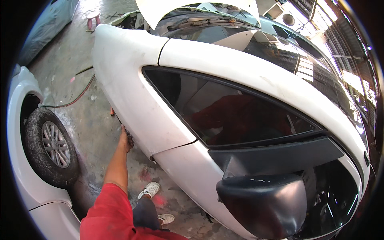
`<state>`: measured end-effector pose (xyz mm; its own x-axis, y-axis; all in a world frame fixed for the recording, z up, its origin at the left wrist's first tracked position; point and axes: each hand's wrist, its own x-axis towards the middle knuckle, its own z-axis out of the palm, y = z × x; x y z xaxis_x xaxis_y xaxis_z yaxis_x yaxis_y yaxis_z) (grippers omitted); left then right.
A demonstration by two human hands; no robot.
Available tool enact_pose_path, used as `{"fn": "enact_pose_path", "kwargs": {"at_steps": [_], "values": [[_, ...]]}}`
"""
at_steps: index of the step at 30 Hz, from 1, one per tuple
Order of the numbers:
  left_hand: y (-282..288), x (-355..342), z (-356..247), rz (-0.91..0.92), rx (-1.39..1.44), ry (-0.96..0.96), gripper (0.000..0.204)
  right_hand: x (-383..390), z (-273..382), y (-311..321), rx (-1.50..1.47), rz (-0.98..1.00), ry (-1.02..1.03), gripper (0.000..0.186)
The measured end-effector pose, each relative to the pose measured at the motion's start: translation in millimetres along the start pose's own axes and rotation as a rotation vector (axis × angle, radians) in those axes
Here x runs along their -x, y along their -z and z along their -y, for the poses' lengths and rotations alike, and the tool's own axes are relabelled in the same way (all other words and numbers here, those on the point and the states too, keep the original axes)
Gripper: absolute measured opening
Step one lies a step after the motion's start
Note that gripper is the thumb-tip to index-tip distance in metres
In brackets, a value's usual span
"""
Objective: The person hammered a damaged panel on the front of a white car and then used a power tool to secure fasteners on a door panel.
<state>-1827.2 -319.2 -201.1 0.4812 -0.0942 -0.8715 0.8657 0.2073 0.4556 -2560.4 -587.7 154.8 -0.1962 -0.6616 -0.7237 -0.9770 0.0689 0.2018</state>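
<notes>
My left hand [127, 141] reaches down along the outer side of a white car's front fender [132, 96], close to its lower edge by the wheel area. Its fingers look curled in; whatever they hold, if anything, is too small and shaded to make out. Just ahead of the hand, a small orange piece [112, 112] and a thin dark line show beside the fender. A red sleeve [110, 212] covers the upper part of my left arm. My right hand is out of the picture.
On the right, a black side mirror [264, 204] juts from the car. Its white hood [200, 10] stands raised. At left another white car shows a front wheel [52, 144]. A hose [80, 96] crosses the concrete floor; a small stool [93, 20] stands farther off.
</notes>
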Motion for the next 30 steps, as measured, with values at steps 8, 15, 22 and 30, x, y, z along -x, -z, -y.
{"fn": "enact_pose_path", "kwargs": {"at_steps": [8, 15, 22, 30], "values": [[-3.5, 7.2, -0.6, 0.026, 0.029, 0.008, 0.071, 13.2, -15.8, -10.3, -0.015, 0.005, -0.035, 0.091], [6.8, -0.7, -0.3, 0.029, 0.015, 0.009, 0.071, 33.7, -33.1, -28.8, -0.033, 0.021, -0.075, 0.096], [6.0, -5.8, -8.9, 0.014, 0.018, -0.032, 0.078, 45.2, -47.3, -47.3, -0.045, 0.053, -0.088, 0.100], [94.8, -56.8, 14.2, 0.570, -0.038, -0.404, 0.067, 100.2, -129.9, -96.5, -0.121, 0.073, -0.032, 0.106]]}}
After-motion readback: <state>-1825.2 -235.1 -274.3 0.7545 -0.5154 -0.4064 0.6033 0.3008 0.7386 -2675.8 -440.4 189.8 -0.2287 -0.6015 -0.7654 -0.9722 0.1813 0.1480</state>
